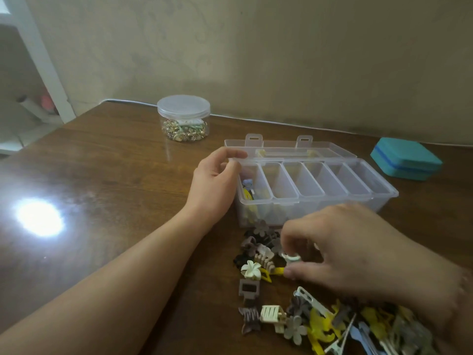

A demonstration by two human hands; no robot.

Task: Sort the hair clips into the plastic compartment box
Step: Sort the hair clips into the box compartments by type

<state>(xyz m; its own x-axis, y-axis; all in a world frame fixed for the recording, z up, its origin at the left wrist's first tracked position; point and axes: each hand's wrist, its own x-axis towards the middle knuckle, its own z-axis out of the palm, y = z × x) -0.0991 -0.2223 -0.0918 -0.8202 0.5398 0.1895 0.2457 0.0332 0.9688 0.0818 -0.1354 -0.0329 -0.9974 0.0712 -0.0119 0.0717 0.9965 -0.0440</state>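
1. Hair clips (320, 311) lie in a loose heap on the wooden table (115, 180), at about 5 o'clock from the frame's centre, just in front of the plastic compartment box (314, 190). Mixed shapes and colours: flower, claw and flat snap types.
2. At 10 o'clock from the box, well apart from it, stands a lidded round jar (183, 119) of small gold-coloured items. Not part of this sort, as far as I judge.
3. My left hand (217, 180) rests against the box's left end wall, thumb and fingers curled over its top corner. Judged purpose: to hold the light box steady while I drop pieces in.
4. Box lid (289, 152) is hinged back to 12 o'clock, so all the compartments stand open to me. The leftmost compartment holds a few clips, yellow and pale blue among them; the others look empty through the clear plastic.
5. A cream flower clip (252, 270) lies at the left edge of the heap, untouched.
6. My right hand (358, 254) is down over the heap, fingers bent, thumb and fingertips pinching a small white clip (290, 258). Whether it is lifted clear of the heap I cannot tell.
7. A teal case (407, 162) sits closed at 2 o'clock from the box, near it but not touching.
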